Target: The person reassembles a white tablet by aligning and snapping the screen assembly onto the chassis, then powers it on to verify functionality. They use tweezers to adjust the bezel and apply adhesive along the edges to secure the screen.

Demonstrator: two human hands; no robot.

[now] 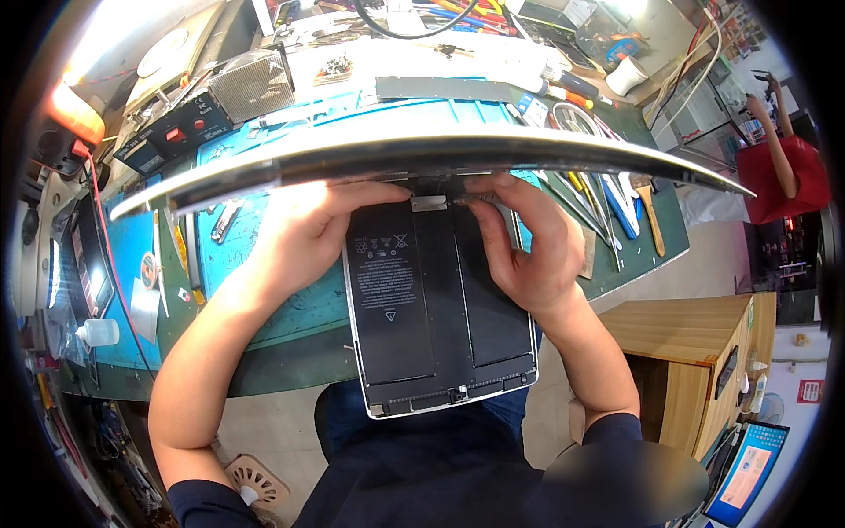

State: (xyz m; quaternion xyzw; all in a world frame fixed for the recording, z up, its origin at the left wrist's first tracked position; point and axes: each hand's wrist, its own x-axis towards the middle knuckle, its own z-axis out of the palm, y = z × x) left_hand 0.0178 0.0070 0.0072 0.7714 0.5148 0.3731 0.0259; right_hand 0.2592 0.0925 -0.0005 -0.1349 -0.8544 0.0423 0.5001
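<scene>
1. Tablet body (444,308) lies open at the centre of the frame, battery cells upward; its lower end reaches past the edge of the counter (290,361), above the lap.
2. Display panel (352,160) stands nearly edge-on across the middle of the frame, above the body's upper end. What joins the two is largely hidden.
3. Left hand (304,224): one finger stretched to the left end of a small silver metal plate (429,203); other fingers partly behind the panel. Cannot tell whether they grip it.
4. Right hand (537,238): thumb and forefinger narrow, tips near the plate's right side. Whether anything small is held between them cannot be made out.
5. Step in hand, as judged: work at the joint beside the silver plate, probably a connector or its cover.
6. Good practice: keep the panel supported at a steady angle throughout; a sag could strain any cable at the joint.
7. Work with fingertip force only, straight at the part, no twisting. Keep nails and metal edges off the battery cells.
8. Overhang is a tipping risk; sliding the body further onto the blue mat (290,304) would steady it.
</scene>
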